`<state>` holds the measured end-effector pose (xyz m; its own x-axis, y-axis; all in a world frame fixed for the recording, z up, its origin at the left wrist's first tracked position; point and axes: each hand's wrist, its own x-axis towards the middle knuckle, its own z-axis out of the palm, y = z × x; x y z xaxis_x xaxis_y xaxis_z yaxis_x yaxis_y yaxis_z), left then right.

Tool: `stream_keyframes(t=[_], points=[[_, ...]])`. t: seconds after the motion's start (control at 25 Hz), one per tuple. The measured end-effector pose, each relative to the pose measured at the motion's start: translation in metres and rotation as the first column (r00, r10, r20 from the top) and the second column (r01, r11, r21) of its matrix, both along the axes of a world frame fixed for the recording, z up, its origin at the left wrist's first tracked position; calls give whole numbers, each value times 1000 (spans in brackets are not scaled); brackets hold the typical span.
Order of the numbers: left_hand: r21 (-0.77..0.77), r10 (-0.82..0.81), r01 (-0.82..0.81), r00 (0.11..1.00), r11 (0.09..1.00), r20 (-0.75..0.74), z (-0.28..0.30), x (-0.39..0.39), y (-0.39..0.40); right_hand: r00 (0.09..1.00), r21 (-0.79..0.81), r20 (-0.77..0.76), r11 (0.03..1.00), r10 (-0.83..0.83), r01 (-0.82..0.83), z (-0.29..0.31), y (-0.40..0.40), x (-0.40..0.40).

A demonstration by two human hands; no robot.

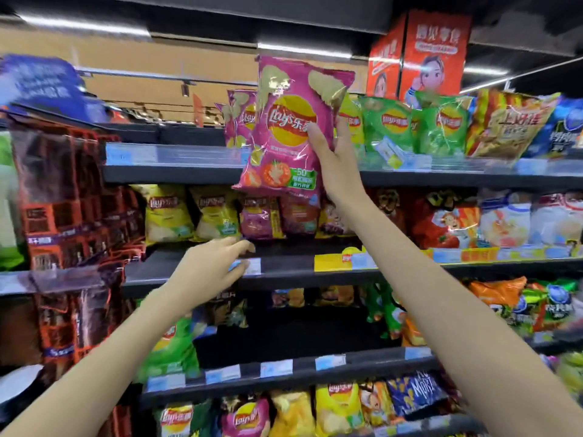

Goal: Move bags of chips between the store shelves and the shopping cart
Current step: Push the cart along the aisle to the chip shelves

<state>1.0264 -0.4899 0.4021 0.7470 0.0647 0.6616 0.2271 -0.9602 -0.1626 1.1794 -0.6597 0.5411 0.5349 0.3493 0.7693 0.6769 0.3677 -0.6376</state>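
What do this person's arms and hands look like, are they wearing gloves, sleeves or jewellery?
Both arms are bare as far as the picture shows them: no sleeves come into view. The left hand and the right hand wear no gloves, and no rings, watch or bracelets show on the fingers or wrists. The fingernails look short and unpainted, though the picture is slightly blurred.

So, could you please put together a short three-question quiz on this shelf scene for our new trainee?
1. True or false: the right hand holds the pink bag in front of the top shelf.
2. What is the left hand doing? A) gripping a bag B) reaching open toward the second shelf C) hanging out of view
3. What colour are the bags just right of the held one?

Key: 1 true; 2 B; 3 green.
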Motion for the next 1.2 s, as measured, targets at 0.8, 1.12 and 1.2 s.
stream_keyframes(t=[0.8,1.12,1.2], points=[[65,216,-214,976,975,-37,38,13,68,978,-341,-42,917,206,-208,82,123,98],[35,241,-239,968,970,-66,27,7,53,978,-464,190,870,-84,165,79,108,93],[39,223,-221,974,975,-45,24,0,47,937,-403,295,865,-188,300,71,98,91]])
